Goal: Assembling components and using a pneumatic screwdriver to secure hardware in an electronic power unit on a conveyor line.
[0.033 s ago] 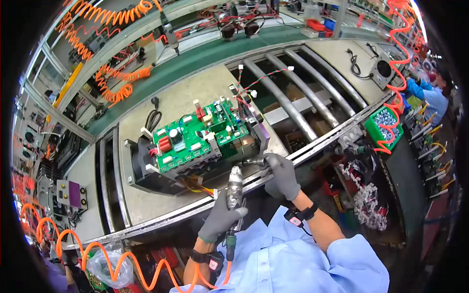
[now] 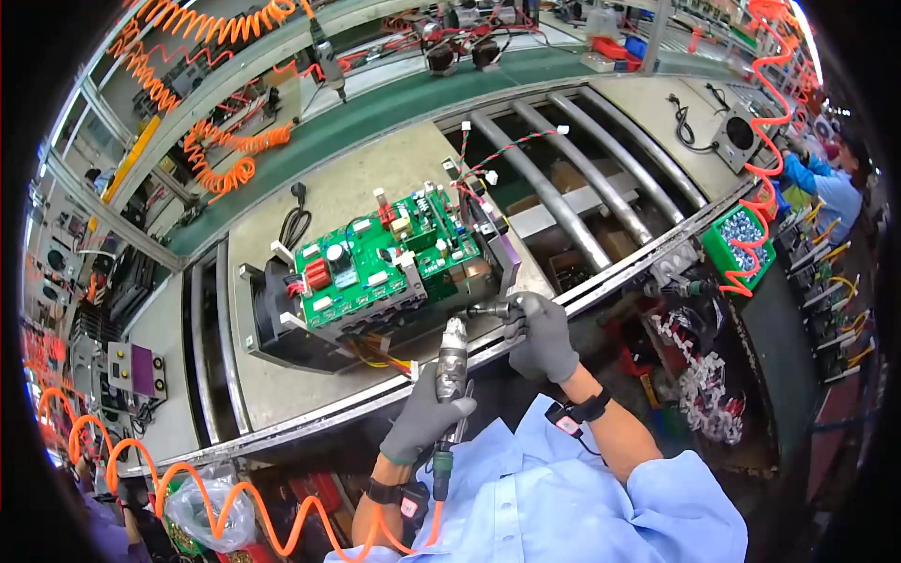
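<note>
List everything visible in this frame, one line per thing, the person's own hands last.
Electronics unit with circuit boards: one, green boards on a black housing, on the grey pallet, centre.
Pneumatic screwdriver: one, silver, nose toward the unit's near edge.
Coiled air hoses: several, orange, overhead and at lower left.
Screw bin: one, green, right of the line.
Conveyor rollers: several, grey, behind the pallet.
Co-worker's sleeve: one, blue, far right.
Left hand: grey glove, gripping the screwdriver.
Right hand: grey glove, at the screwdriver's tip.
</note>
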The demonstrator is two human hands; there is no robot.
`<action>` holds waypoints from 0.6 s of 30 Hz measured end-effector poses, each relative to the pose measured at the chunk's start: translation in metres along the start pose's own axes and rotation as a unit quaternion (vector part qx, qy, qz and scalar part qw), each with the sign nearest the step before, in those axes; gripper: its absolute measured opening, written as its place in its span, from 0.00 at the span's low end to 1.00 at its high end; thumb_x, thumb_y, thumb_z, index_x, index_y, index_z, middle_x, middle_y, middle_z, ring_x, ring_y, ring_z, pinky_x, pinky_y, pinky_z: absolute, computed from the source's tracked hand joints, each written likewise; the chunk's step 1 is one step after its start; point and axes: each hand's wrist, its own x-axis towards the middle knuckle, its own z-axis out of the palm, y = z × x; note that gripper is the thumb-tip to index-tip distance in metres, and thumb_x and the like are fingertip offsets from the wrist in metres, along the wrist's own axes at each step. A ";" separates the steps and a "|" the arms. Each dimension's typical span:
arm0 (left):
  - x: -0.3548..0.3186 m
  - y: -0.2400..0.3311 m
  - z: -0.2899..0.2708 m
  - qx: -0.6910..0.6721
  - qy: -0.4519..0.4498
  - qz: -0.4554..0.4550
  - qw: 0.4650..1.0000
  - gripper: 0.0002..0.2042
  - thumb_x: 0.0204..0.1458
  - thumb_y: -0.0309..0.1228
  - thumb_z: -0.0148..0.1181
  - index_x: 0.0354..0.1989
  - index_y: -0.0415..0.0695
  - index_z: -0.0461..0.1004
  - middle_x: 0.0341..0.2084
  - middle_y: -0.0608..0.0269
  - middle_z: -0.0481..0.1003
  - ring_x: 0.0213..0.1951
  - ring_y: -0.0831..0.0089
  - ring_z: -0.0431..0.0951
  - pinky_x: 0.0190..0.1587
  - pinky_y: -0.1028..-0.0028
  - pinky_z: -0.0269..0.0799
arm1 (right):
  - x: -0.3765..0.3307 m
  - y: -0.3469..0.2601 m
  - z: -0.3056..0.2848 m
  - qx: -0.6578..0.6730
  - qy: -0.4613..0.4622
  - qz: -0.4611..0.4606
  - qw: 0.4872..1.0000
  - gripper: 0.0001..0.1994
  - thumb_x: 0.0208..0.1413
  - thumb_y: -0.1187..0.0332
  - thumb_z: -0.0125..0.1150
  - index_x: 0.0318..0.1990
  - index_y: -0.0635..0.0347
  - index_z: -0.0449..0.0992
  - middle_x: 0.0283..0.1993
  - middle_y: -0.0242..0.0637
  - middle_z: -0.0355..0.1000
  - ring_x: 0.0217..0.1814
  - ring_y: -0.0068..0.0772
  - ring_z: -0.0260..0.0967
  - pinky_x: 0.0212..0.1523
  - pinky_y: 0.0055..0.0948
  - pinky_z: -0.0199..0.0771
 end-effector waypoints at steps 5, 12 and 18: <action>-0.002 0.000 0.001 -0.020 0.005 0.001 1.000 0.29 0.45 0.32 0.68 0.55 0.39 0.63 0.39 0.63 0.68 0.36 0.76 0.69 0.39 0.73 0.70 | 0.000 -0.001 0.003 -0.069 0.004 0.018 0.997 0.17 0.68 0.60 0.51 0.52 0.66 0.75 0.35 0.35 0.75 0.33 0.21 0.74 0.33 0.21 0.73; 0.003 0.001 -0.001 -0.030 0.018 -0.020 0.999 0.33 0.42 0.29 0.69 0.58 0.39 0.61 0.39 0.63 0.71 0.38 0.77 0.71 0.41 0.75 0.71 | -0.002 -0.011 0.016 -0.123 0.058 -0.065 0.989 0.15 0.64 0.69 0.57 0.54 0.69 0.74 0.39 0.39 0.77 0.37 0.21 0.74 0.39 0.22 0.75; 0.004 0.004 0.000 -0.007 0.013 -0.011 1.000 0.34 0.42 0.30 0.69 0.59 0.39 0.61 0.39 0.62 0.70 0.37 0.75 0.71 0.42 0.74 0.70 | -0.005 -0.013 0.015 -0.097 0.069 0.013 0.993 0.15 0.63 0.70 0.58 0.54 0.70 0.74 0.38 0.38 0.78 0.33 0.22 0.74 0.35 0.23 0.76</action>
